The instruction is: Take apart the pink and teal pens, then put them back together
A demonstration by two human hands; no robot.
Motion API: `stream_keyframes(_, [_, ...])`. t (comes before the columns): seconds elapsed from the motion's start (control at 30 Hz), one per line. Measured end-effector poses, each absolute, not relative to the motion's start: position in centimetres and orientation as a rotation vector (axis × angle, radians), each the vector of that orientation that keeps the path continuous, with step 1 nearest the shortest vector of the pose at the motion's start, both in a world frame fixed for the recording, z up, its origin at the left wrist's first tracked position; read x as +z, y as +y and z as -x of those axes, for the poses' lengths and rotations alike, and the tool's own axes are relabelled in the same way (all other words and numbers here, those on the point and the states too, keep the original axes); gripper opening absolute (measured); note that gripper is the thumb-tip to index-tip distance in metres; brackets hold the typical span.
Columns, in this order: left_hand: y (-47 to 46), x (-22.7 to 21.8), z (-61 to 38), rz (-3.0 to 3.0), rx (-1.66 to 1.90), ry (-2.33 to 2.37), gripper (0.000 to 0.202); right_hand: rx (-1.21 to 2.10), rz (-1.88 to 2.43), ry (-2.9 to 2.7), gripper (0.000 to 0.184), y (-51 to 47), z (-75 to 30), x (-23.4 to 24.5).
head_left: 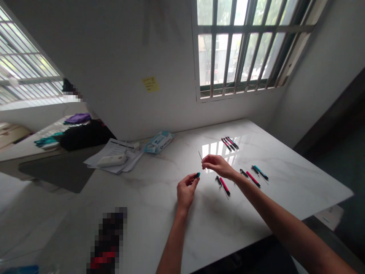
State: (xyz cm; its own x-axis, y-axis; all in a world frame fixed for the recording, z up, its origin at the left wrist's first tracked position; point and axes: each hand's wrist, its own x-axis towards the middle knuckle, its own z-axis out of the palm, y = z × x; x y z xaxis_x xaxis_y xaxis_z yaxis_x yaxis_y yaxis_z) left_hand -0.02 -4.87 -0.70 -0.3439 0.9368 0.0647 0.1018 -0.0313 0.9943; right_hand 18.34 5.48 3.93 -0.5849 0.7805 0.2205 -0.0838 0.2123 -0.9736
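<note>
Left hand (186,189) grips teal pen piece (197,175), right hand (214,164) pinches refill (200,155); whole pens (230,144) lie at two o'clock, parted pens (253,179) at three.

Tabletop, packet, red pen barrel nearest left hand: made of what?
Tabletop: glossy stone or marble-look laminate; grey veins, clear window reflection.
Packet: likely plastic film, slight sheen; limp, uneven outline.
Red pen barrel: probably plastic, from its even, bright colour; finish too small to judge.

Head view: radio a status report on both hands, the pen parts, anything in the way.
Left hand holds teal-and-black piece. Right hand pinches thin rod. Pen parts on table, three groups. Nothing seen between held pieces.
</note>
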Motion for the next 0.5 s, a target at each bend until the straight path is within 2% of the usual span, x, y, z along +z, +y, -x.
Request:
stream_keyframes(0.27, [-4.7, -1.0, 0.2, -1.098, 1.485, 1.479, 0.033, 1.527, 0.665, -1.647, 0.035, 4.5, -17.3, 3.5])
stream_keyframes(0.5, [-4.7, -1.2, 0.3, -1.139, 1.473, 1.463, 0.034, 1.448, 0.65, -1.815, 0.031, 4.7, -17.1, 3.2])
